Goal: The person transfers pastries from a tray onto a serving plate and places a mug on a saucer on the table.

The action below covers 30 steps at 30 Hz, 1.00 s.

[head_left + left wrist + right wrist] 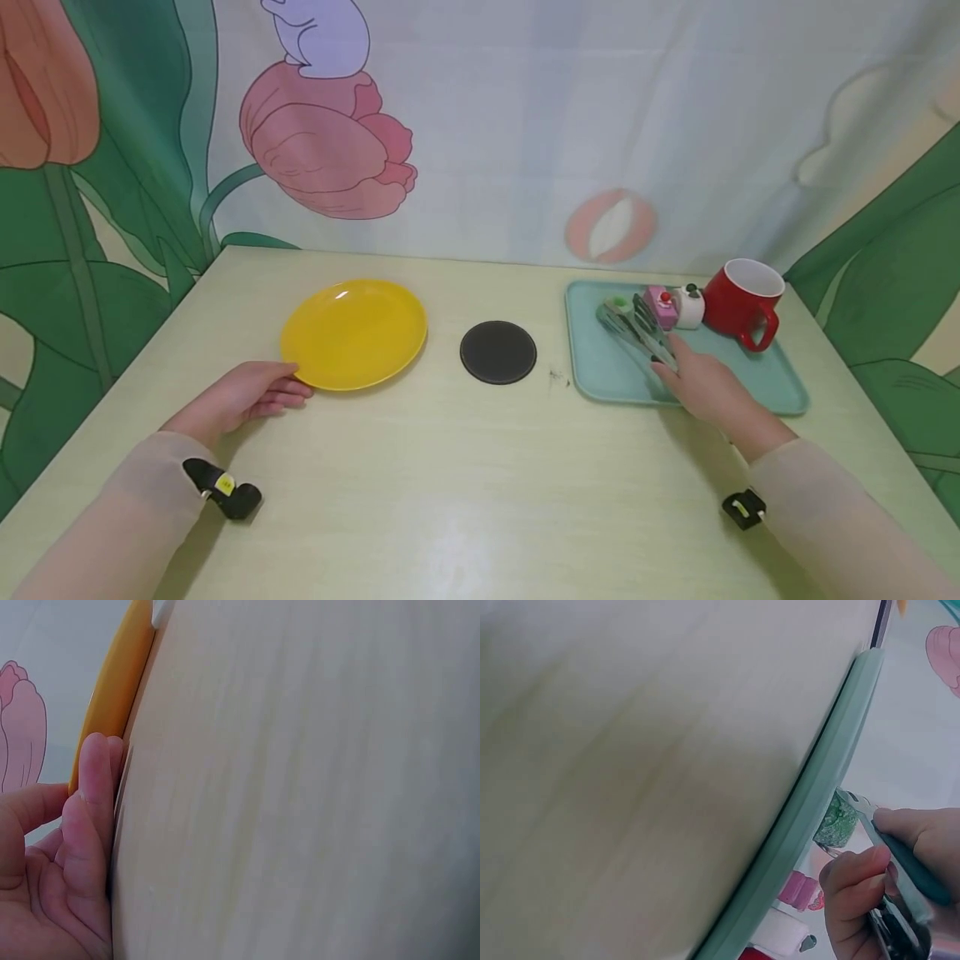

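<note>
At the left of the head view, my left hand (251, 396) pinches the near-left rim of a yellow plate (356, 333), thumb on top and fingers beneath. In the left wrist view those fingers (95, 780) lie under the plate's edge, close over the table. My right hand (708, 387) grips metal tongs (637, 329) with green handles over a light blue-green tray (750, 379). The tongs' tips reach a small green toy cake (837, 823) on the tray, one arm on either side of it. Beside it are a pink toy cake (662, 308) and a white one (690, 308).
A red mug (738, 304) stands at the tray's back right corner. Between plate and tray lies a round black coaster (498, 352). A printed curtain (487, 125) hangs behind the table's far edge.
</note>
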Each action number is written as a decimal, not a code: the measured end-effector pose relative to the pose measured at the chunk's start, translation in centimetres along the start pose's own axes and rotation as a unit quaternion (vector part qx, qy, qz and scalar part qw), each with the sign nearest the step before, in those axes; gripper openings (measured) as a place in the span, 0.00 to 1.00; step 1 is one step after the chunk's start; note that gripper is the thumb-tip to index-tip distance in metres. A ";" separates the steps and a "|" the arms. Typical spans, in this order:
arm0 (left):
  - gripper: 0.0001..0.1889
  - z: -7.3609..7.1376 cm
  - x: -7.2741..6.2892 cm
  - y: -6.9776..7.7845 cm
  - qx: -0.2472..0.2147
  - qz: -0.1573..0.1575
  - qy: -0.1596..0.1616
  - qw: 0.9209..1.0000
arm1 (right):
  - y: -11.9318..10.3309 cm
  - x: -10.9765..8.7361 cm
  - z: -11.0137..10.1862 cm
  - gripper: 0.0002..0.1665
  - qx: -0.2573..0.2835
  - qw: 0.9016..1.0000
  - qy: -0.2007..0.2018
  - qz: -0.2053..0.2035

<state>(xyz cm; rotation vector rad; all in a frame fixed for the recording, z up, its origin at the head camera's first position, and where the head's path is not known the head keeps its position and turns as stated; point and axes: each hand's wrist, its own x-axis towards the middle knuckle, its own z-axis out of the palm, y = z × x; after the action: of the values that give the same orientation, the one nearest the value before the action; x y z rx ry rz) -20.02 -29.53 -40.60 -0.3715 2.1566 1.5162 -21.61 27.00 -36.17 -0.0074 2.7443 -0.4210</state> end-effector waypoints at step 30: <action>0.27 -0.1 0.0 -0.2 0.002 0.003 -0.001 1.000 | -0.4 -0.9 0.0 0.46 -0.013 0.999 0.020 -0.026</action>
<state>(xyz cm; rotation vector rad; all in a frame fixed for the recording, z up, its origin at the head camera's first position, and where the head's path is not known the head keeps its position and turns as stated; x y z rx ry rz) -19.96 -29.66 -40.73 -0.3615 2.1615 1.5144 -20.75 26.64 -35.75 -0.0775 2.7942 -0.4023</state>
